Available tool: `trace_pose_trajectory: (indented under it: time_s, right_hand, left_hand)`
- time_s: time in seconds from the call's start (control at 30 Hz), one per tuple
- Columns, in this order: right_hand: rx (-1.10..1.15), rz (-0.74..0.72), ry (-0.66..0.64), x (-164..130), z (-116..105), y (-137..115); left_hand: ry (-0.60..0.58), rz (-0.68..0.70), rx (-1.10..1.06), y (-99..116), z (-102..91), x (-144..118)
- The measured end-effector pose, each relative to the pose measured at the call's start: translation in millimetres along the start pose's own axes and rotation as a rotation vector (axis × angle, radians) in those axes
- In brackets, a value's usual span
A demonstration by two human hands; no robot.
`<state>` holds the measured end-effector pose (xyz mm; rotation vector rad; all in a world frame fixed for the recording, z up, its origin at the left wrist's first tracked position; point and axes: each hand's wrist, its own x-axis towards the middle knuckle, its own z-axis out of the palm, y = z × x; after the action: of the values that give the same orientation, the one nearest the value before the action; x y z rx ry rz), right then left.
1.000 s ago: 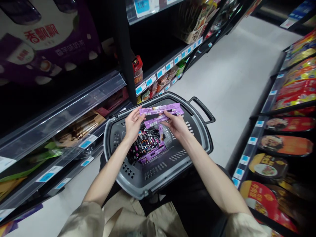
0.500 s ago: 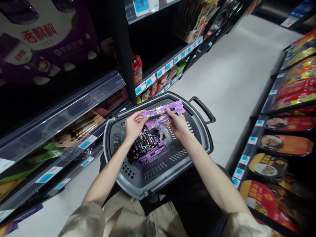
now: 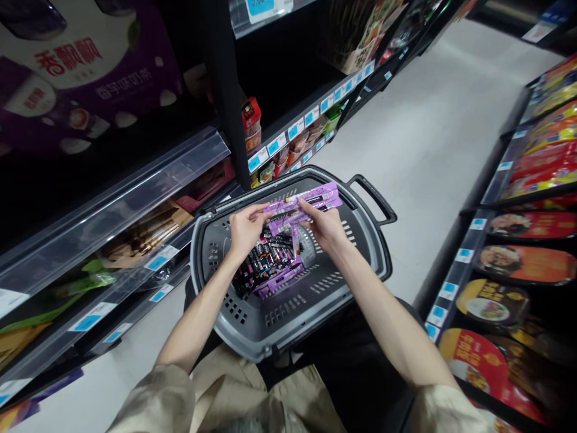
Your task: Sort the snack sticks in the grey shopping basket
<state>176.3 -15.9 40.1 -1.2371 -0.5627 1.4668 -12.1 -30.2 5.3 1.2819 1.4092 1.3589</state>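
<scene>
Both my hands hold a bundle of long purple packets (image 3: 309, 200) above a grey shopping basket (image 3: 252, 328) that rests on my lap. My left hand (image 3: 243, 228) pinches the bundle's left end. My right hand (image 3: 325, 225) grips it from the right, fingers wrapped under it. Inside the basket lie several more purple and dark packets (image 3: 270, 264) in a loose pile. The basket's black handle (image 3: 376, 198) folds outward at the far right.
Dark store shelves with blue price tags (image 3: 288, 135) run along my left, a large purple carton (image 3: 85, 78) up top. Red and orange food packs (image 3: 523, 264) fill the shelves on my right. A pale floor aisle (image 3: 433, 138) stretches ahead between them.
The purple bundle has tilted, its right end rising slightly, and my hands have drawn closer together on it. The view has shifted a little.
</scene>
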Motion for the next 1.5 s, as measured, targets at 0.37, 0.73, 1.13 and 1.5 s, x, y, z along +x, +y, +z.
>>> trace_pose_trajectory:
  time_s: [0.37, 0.73, 1.13, 1.5]
  right_hand:
    - [-0.023, 0.030, -0.084, -6, 2, -2]
    - [-0.051, 0.035, -0.108, -5, 0, -3]
    - [-0.430, -0.041, -0.279, -2, -2, -3]
    - [-0.221, 0.023, -0.233, -2, 3, -2]
  left_hand:
    - [0.008, 0.175, 0.031, 9, 4.0, -4]
    - [-0.104, -0.068, -0.243, 7, 1.8, 1]
    - [-0.441, -0.173, -0.182, 5, 3.8, -1]
    - [-0.389, -0.290, -0.293, -5, 9.8, -2]
